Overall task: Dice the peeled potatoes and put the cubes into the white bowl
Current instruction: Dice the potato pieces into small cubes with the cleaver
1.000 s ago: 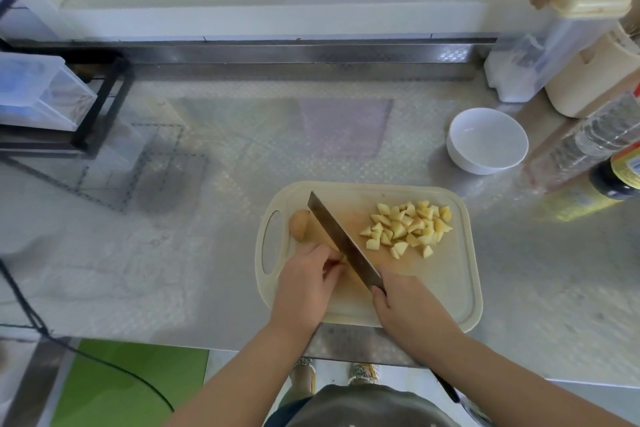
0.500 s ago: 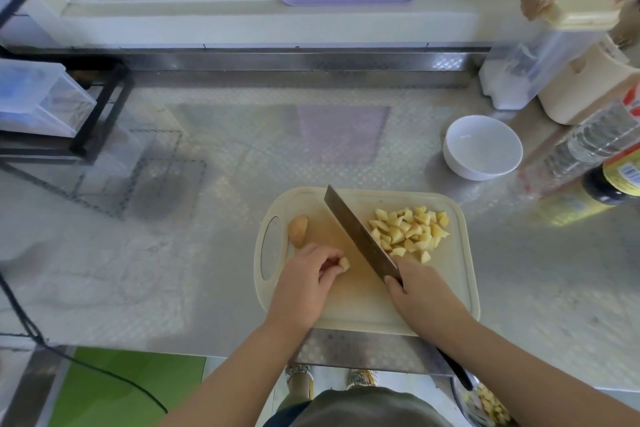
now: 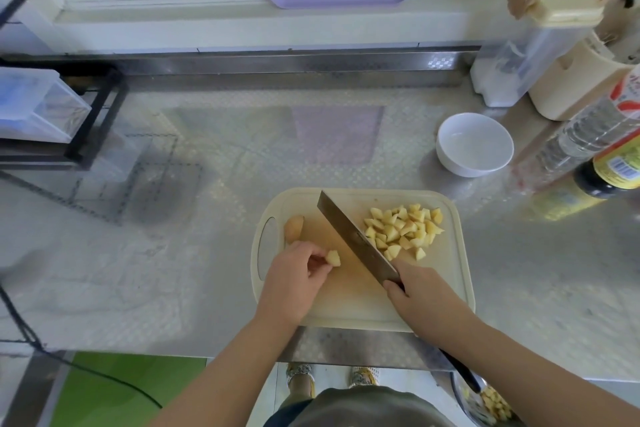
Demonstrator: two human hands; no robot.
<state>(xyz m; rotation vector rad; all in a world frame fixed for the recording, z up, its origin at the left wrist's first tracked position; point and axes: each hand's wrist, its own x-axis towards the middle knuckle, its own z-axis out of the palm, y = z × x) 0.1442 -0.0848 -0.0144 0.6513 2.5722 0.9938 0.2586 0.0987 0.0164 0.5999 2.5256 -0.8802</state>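
the left hand pinches a small potato piece just left of the knife the right hand grips, blade slanting forward-left between the hands, so the cube pile lies on the right hand's side, the white bowl farther beyond it.

No word can be read for sure. The clear plastic bottle at the right edge carries a red and white label with marks, perhaps characters, too blurred to tell. The dark glass bottle beside it has a yellow label showing only a barcode.
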